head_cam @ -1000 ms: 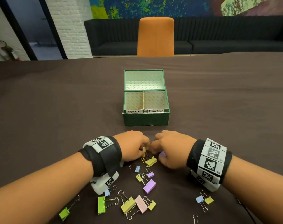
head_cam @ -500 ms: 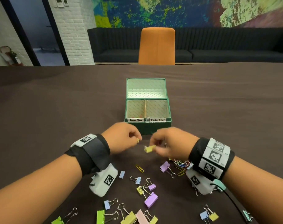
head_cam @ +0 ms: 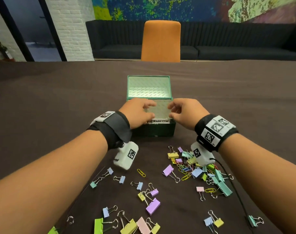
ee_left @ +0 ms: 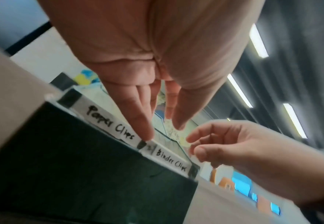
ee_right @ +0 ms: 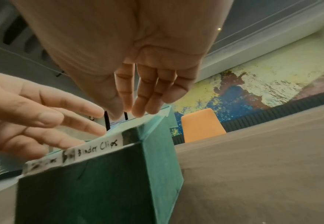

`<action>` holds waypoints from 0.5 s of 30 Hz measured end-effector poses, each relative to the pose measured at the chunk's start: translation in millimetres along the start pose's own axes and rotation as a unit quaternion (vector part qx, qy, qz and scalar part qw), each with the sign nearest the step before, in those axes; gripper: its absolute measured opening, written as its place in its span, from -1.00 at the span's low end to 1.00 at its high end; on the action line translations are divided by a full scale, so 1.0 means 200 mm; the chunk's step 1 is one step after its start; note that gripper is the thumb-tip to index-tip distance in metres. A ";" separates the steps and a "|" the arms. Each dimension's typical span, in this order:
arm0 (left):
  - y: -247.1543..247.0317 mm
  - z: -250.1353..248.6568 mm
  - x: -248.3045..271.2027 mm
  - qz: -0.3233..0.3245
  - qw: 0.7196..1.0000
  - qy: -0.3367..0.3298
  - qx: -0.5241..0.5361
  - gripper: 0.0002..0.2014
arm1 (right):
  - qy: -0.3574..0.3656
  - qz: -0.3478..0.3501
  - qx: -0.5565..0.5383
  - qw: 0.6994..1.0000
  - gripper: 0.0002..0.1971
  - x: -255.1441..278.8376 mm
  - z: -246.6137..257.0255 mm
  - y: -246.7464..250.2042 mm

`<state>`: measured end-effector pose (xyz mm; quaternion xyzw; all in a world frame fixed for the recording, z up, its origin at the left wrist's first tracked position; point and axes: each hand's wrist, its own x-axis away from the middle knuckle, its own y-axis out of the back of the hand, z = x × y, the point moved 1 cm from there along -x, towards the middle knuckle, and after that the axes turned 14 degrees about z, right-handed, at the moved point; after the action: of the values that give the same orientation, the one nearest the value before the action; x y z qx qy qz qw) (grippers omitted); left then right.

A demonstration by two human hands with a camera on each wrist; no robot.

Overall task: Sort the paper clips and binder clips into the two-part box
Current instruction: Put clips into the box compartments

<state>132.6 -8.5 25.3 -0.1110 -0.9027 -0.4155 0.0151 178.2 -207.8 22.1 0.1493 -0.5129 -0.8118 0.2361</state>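
Nothing is gripped: the left hand (head_cam: 138,114) and right hand (head_cam: 186,114) are held with fingers loosely spread above the green two-part box (head_cam: 154,130). Binder clips (head_cam: 153,206) and paper clips (head_cam: 183,170) lie scattered nearer, behind the wrists.

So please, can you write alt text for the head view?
Left hand and right hand hover, fingers relaxed, over an open green box labelled "Binder Clips" on a dark table. Colourful binder clips and paper clips lie scattered nearer the camera.
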 end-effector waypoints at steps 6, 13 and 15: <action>-0.17 0.01 0.28 0.087 0.971 -0.091 -0.204 -0.80 | 0.002 0.247 0.158 0.956 -0.92 0.37 0.06 -0.09; -0.31 0.08 0.44 0.248 0.903 -0.017 -0.351 -0.58 | -0.011 0.259 0.262 0.930 -0.76 0.55 0.03 -0.24; -0.32 0.09 0.45 0.251 0.907 -0.006 -0.337 -0.63 | -0.016 0.250 0.272 0.929 -0.77 0.56 0.03 -0.26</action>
<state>32.8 -18.9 -24.4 -0.3351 -0.6511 -0.6768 0.0757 68.5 -244.1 -22.0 0.0612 -0.7386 -0.5579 0.3735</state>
